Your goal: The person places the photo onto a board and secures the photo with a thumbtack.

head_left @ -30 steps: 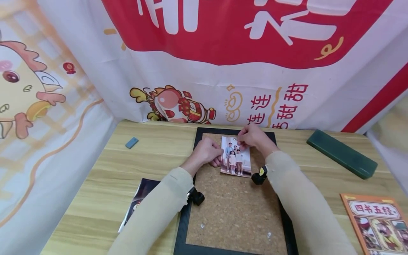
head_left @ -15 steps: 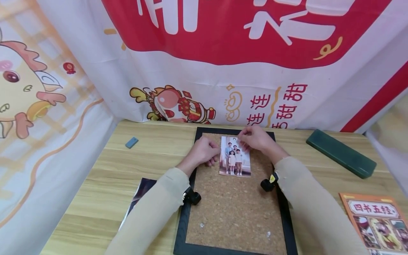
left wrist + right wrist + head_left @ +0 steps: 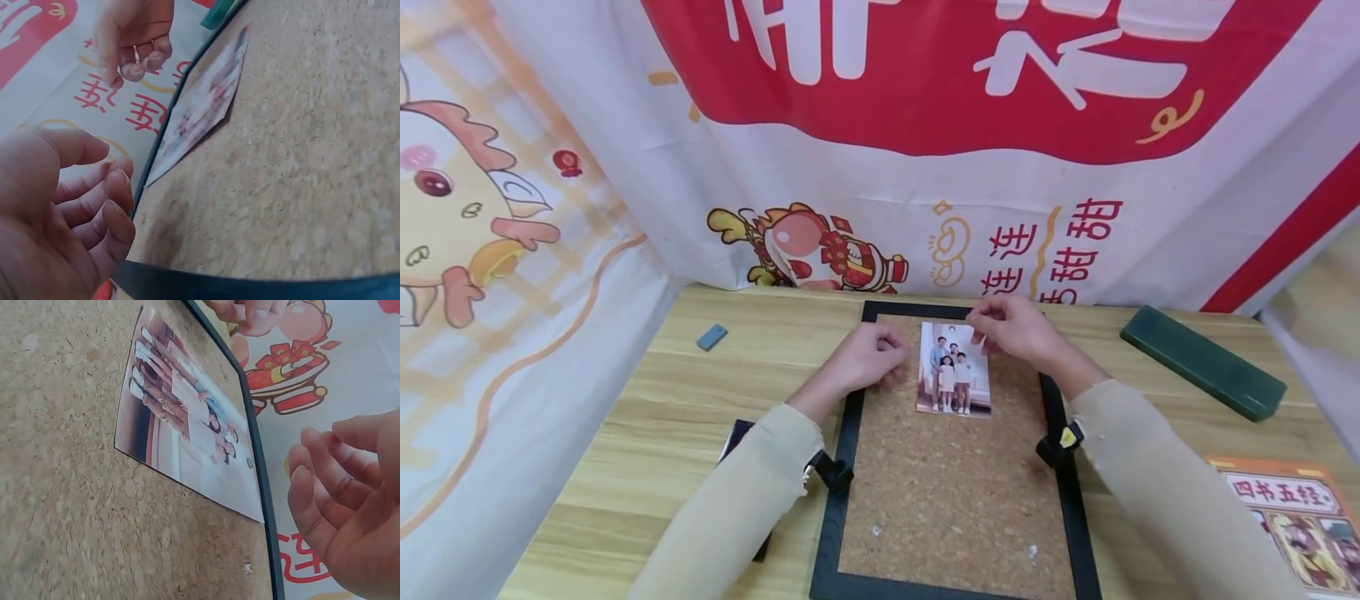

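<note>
A family photo (image 3: 953,375) lies on the upper part of a cork board (image 3: 955,500) with a black frame. A small pin head (image 3: 250,463) shows at the photo's top edge; its lower edge stands slightly off the cork. Beside the photo's left edge, my left hand (image 3: 867,357) hovers with loosely bent fingers and nothing in them. My right hand (image 3: 1015,332) is at the upper right corner, overlapping it in the head view. In the right wrist view a gap separates its loosely curled, bare fingers (image 3: 303,490) from the photo.
Clear pins (image 3: 876,530) sit low on the cork, another (image 3: 248,567) near its top corner. A blue eraser-like block (image 3: 712,337) lies left, a dark green case (image 3: 1202,362) and an orange book (image 3: 1285,508) right. A dark printed item (image 3: 735,435) is partly under the left sleeve.
Both hands have drawn away from the photo, the left one to the left and the right one to the right. The photo stays in place on the cork.
</note>
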Demonstrator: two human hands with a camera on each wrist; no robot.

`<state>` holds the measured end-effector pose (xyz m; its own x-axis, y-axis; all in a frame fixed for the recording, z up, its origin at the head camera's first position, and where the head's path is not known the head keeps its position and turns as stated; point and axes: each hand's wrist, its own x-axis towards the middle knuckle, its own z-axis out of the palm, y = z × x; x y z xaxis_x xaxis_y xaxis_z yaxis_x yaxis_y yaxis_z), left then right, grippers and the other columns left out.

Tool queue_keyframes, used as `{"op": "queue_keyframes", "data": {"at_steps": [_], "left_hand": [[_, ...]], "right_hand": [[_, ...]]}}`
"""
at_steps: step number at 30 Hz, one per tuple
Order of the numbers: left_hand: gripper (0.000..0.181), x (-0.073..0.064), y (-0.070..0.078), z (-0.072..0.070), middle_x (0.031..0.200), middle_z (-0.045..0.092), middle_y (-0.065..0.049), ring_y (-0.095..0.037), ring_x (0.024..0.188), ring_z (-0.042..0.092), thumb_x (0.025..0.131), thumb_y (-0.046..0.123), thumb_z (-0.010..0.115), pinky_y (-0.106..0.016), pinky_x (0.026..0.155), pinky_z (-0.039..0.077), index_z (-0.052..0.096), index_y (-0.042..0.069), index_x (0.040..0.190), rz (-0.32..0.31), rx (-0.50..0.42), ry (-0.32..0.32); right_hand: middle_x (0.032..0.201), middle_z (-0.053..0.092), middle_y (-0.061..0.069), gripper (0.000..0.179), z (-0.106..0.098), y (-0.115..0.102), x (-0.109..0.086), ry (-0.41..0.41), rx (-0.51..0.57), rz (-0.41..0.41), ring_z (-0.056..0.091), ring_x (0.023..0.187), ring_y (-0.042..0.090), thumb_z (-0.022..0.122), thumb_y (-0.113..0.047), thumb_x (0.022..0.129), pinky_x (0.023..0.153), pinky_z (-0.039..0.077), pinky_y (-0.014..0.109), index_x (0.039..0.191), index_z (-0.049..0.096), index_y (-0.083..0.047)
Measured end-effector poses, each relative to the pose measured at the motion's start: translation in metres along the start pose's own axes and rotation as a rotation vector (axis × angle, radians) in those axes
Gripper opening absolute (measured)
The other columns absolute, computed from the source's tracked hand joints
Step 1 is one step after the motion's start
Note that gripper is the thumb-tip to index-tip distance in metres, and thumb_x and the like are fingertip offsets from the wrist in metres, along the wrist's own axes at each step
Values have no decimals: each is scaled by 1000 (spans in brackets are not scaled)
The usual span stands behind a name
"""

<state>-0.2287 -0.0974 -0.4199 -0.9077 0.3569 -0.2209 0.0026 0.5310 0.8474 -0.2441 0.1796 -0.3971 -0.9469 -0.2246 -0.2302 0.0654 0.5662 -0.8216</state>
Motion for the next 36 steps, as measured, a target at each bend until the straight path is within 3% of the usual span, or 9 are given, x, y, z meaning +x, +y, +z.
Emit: {"op": "queue_keyframes", "data": {"at_steps": [9,14,21,26,31,36], "left_hand": [[18,-21,6,-13,93,73,-21,-41,84,71,109,21,65,-28,65,53,72,4,110,88,4,1],[19,-31,6,-20,93,71,-22,-45,88,69,109,18,64,-29,68,53,72,1,112,127,-3,-10],[22,-45,7,-30,103,72,-23,-35,90,71,110,20,63,-39,79,61,71,2,117,117,9,-23],[20,-54,7,-36,102,73,-17,-21,85,66,109,19,64,-32,76,56,73,3,117,125,31,-12],[18,-65,3,-44,103,72,-9,-19,92,66,108,20,65,-30,80,56,73,6,116,135,78,1],[19,-76,-2,-54,105,73,-8,-19,96,66,108,20,65,-33,86,57,73,5,117,156,104,25]], "right_hand": [[92,74,14,26,-7,-4,-16,15,-20,-59,70,81,33,60,-21,112,70,64,41,120,68,3],[95,74,20,21,-11,-7,-26,15,-38,-95,67,76,27,61,-20,111,67,61,39,113,70,-1],[97,71,17,22,-18,-9,-43,5,-52,-110,65,79,22,61,-22,111,67,61,36,114,70,-2],[98,72,16,25,-25,-8,-56,2,-38,-115,65,80,24,61,-24,112,66,61,34,117,68,-1],[96,71,18,21,-34,0,-74,23,-30,-152,67,77,32,62,-22,112,65,62,33,115,67,-1],[94,72,17,23,-45,8,-92,61,-71,-176,68,75,27,61,-24,112,64,62,34,114,68,-3]]}}
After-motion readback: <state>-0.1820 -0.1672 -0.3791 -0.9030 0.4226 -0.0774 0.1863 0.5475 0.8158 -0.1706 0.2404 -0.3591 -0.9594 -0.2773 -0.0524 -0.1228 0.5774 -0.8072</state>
